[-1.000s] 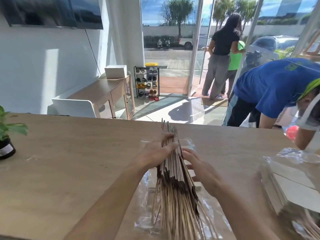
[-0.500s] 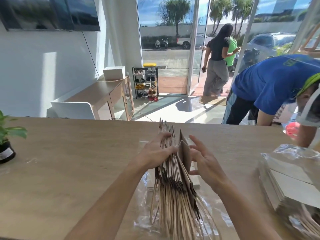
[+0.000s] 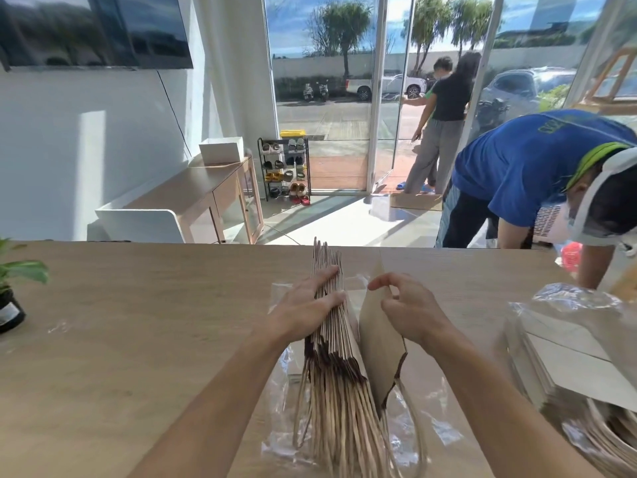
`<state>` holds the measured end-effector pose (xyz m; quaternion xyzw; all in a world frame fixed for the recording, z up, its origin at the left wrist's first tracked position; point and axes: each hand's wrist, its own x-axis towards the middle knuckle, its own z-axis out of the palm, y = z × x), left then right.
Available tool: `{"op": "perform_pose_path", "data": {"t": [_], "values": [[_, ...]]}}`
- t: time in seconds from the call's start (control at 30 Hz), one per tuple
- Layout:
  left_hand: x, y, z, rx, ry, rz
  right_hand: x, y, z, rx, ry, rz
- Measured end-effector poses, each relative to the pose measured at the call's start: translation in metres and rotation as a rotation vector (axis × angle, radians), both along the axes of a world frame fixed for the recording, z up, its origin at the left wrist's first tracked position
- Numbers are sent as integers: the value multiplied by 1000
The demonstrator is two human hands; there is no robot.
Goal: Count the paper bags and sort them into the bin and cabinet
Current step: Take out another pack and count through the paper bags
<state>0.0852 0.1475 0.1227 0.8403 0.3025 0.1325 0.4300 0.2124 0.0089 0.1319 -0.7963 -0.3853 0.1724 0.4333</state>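
A thick stack of flat brown paper bags [image 3: 331, 339] stands on edge on the wooden table [image 3: 155, 322], handles pointing toward me, on a sheet of clear plastic wrap [image 3: 286, 374]. My left hand [image 3: 305, 310] presses on the stack's left side and top edge. My right hand [image 3: 406, 310] pinches the top edge of a single paper bag [image 3: 377, 346], which is tilted away to the right of the stack. No bin is in view.
A plastic-wrapped pack of white bags [image 3: 572, 360] lies at the right. A potted plant [image 3: 13, 288] stands at the table's left edge. A person in a blue shirt [image 3: 531, 174] bends over at the far right. A wooden cabinet [image 3: 213, 198] stands by the wall.
My right hand has peeled one bag off the stack and drawn it to the right, opening a gap. My left hand keeps holding the stack. People at the door have moved.
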Motion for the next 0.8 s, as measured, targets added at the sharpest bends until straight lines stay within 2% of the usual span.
{"op": "perform_pose_path", "data": {"t": [0.1, 0.23, 0.6, 0.8], "values": [[0, 1, -3, -15, -8, 10, 3, 11, 4, -60, -30, -7], [0, 2, -5, -4, -38, 8, -1, 15, 4, -111, 42, 35], [2, 0, -10, -62, -90, 1, 1, 15, -1, -101, 125, 44], [0, 0, -10, -45, -78, 3, 0, 15, 1, -69, 98, 86]]}}
